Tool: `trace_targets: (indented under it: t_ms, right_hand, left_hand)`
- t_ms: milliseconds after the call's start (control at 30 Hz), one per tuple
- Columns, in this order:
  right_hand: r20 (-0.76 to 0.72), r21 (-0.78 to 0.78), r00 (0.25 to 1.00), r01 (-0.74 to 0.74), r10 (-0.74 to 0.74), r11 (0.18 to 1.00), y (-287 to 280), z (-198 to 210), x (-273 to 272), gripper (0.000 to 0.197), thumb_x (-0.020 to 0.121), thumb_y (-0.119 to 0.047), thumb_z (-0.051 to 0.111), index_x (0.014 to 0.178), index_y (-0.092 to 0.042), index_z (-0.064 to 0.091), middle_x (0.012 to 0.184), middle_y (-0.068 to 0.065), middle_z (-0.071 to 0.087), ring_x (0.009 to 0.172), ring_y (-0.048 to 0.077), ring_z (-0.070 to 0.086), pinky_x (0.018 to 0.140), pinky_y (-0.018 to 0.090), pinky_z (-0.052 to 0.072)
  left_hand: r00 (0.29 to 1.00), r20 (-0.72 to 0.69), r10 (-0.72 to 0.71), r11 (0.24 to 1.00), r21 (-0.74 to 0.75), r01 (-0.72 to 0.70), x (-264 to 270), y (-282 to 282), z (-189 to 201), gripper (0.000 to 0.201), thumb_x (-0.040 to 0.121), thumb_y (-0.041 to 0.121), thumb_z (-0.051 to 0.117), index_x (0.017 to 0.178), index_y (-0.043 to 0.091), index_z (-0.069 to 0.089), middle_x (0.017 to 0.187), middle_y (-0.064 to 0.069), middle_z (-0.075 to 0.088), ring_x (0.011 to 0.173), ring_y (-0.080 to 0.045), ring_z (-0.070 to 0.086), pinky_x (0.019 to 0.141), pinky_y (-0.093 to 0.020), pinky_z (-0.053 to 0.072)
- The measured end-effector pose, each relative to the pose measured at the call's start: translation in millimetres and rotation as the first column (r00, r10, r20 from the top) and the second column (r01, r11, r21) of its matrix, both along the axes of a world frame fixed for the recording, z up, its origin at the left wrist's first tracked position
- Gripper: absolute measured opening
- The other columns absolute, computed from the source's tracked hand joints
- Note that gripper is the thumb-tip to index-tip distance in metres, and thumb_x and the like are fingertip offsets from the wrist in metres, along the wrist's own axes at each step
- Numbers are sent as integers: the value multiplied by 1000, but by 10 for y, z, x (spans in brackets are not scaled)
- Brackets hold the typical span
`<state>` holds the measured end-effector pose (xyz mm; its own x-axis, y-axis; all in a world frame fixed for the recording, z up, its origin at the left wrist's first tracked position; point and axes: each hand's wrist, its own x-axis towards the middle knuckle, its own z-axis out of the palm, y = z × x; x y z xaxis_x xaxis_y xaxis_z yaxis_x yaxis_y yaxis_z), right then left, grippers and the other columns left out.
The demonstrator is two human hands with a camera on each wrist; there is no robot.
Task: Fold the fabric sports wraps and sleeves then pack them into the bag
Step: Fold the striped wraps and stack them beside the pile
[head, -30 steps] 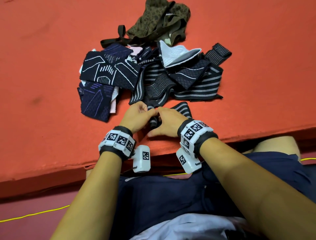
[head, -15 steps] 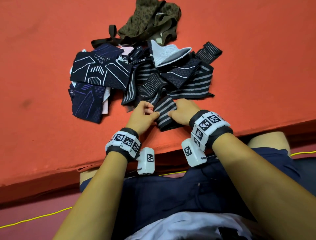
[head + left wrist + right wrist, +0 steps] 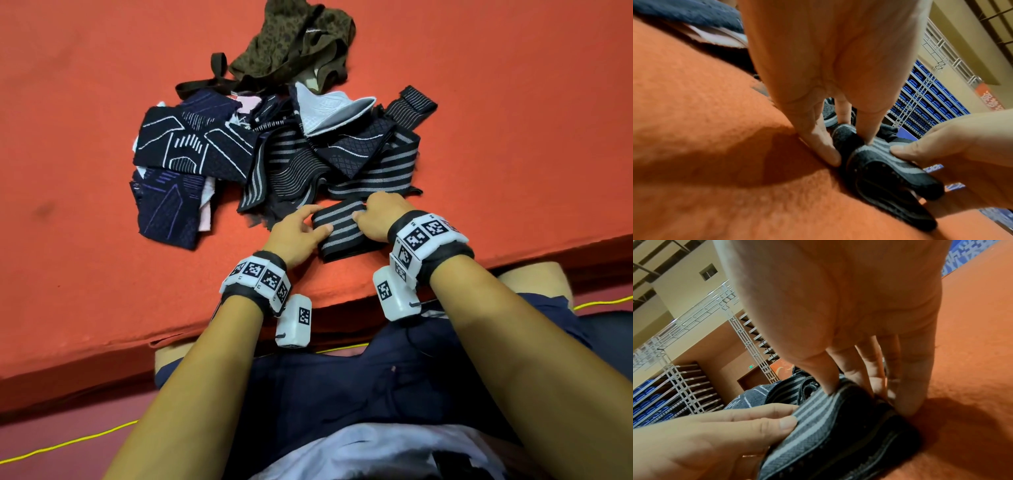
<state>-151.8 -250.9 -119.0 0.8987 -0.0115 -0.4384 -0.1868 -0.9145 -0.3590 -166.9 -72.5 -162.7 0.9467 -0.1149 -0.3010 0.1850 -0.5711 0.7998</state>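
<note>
Near the front edge of the orange mat, a folded black wrap with grey stripes lies flat between both hands. Seen from the head camera, the left hand rests at the wrap's left end, thumb on the striped top and fingers reaching out toward the pile, while the right hand covers the right end with its fingers bent down over the far edge. Only the left wrist view shows the stacked layers at the wrap's near end and the left thumb and a fingertip pressing down on either side of that end. From the right wrist camera, the right fingers stand nearly straight, tips planted on the wrap's edge against the mat, and the left thumb and forefinger lie flat on the stripes. Beyond the hands, visible properly only from above, sits the heap of unfolded pieces: striped wraps, navy patterned sleeves, a pale grey piece, and farther back the olive patterned bag with its dark strap.
</note>
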Motion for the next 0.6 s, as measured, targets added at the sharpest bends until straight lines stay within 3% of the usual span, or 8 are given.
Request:
trace_targets:
  t_ms: [100,200,267,367,433,533,600]
  right_hand:
    - [-5,12,1000,11,-11,1000,-30,1,17,29,100,-32,50,109,-6,59,120,16,61,102,31,58,77,31,42]
    - [-4,39,998,61,-61,997,-39,-12,15,20,99,-27,51,93,-8,52,103,12,57,86,27,52,71,31,39]
    - [0,46,996,84,-84,995,-26,-6,0,19,99,-23,49,92,-6,52,95,11,53,83,27,51,71,31,38]
    - [7,35,996,90,-91,995,5,-5,-16,21,98,-20,48,82,-6,50,93,11,54,82,27,52,70,31,38]
    - [10,42,995,102,-103,994,22,16,-37,22,96,-19,47,81,-5,52,98,13,58,85,29,54,70,31,38]
    - [18,50,993,117,-118,992,31,54,-62,25,95,-21,46,101,-1,61,108,17,60,98,35,59,74,32,39]
    - [16,51,994,106,-107,993,16,28,-52,21,94,-20,48,85,-4,56,98,13,57,90,32,56,70,31,39]
  left_hand:
    - [999,-44,26,995,-98,-30,-8,-28,50,21,93,30,66,111,25,55,57,5,56,56,-14,57,78,-45,60]
    - [998,-18,61,990,-128,-63,-17,-58,78,11,96,25,61,93,24,50,50,9,53,47,-11,54,67,-37,55]
    - [998,10,56,993,-105,-54,-25,-82,80,18,88,41,64,85,31,49,56,6,55,52,-13,52,65,-38,50]
    - [999,1,39,995,-88,-39,-9,-98,26,29,70,61,65,77,39,47,68,-3,59,62,-19,54,70,-49,54]
    - [999,-15,45,996,-82,-47,10,-95,-10,34,66,62,66,77,36,47,70,-3,63,63,-21,59,71,-48,54]
    - [998,-30,57,995,-81,-59,32,-75,-86,43,60,64,67,78,31,46,86,-9,74,83,-30,70,83,-51,57]
    - [996,-24,89,993,-75,-91,30,-68,-105,50,56,65,68,80,27,46,91,-11,74,88,-30,71,85,-52,56]
